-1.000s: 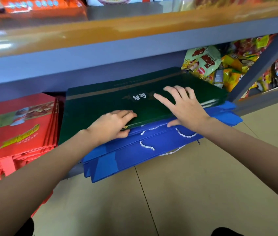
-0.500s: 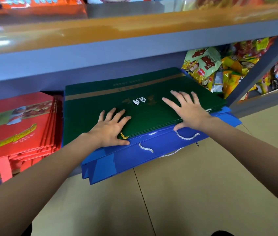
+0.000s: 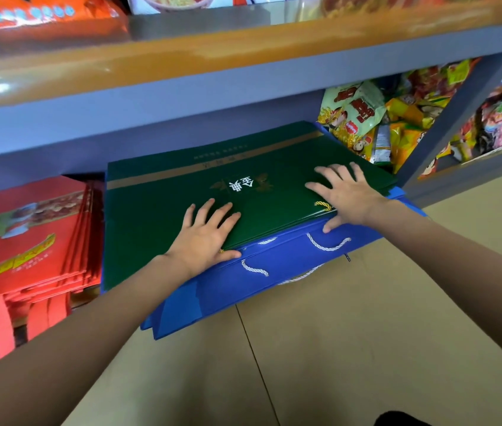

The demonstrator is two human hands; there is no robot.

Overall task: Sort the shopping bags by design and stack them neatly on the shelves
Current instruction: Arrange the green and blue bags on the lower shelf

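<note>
Bright, even light fills my view, and colours read vivid. Glare streaks white along the orange edge of the upper shelf [image 3: 182,59], brightest at its left end. Under that shelf the recess sits in shade. My arms throw only faint, soft shadows onto the floor [image 3: 366,333]. The wide lens bows the shelf lines toward the edges, and the packets up top smear soft.

both hands flat on the green bags

left hand [image 3: 205,238] and right hand [image 3: 346,196] press spread fingers [image 3: 325,173] on the green bags [image 3: 157,219], which lie atop blue bags [image 3: 274,275]; red bags [image 3: 25,241] lie just left of them, snack packets [image 3: 354,118] behind-right, under the shelf [image 3: 182,96].
</note>
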